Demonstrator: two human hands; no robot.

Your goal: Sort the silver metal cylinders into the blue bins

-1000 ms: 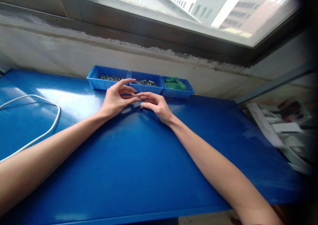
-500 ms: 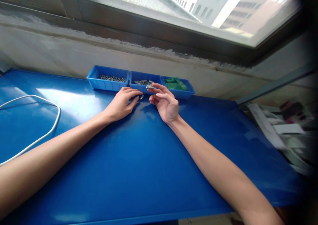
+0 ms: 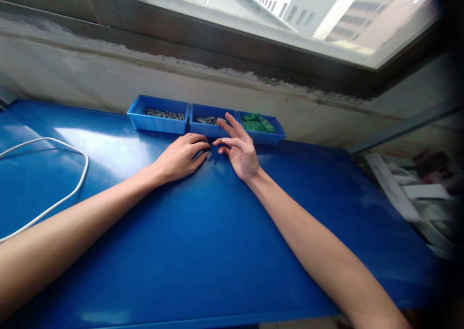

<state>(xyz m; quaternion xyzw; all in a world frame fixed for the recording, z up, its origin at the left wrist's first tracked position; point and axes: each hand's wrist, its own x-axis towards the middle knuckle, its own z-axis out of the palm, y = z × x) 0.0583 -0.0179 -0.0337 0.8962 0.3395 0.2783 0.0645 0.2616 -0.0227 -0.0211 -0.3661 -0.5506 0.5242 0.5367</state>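
My left hand (image 3: 184, 158) rests low over the blue table, palm down, with its fingers loosely bent and a gap between thumb and forefinger. Nothing shows in its grasp, though the space under the fingers is hidden. My right hand (image 3: 241, 152) is raised just to the right, open, its fingers apart and no object visible between them. Its upper fingers overlap the front of the middle blue bin (image 3: 206, 127), which contains small metal cylinders (image 3: 206, 120).
The left blue bin (image 3: 155, 123) contains many small metal parts (image 3: 165, 114). Green pieces (image 3: 258, 123) fill the right blue bin (image 3: 266, 138). A white cable (image 3: 85, 167) curves across the blue table (image 3: 203, 251) at left. Behind the bins stand a wall and a window frame (image 3: 217, 43).
The metal piece at my right fingertips is no longer visible, and those fingers have spread. My left hand has lowered slightly; the small dark cylinder beside it is out of sight.
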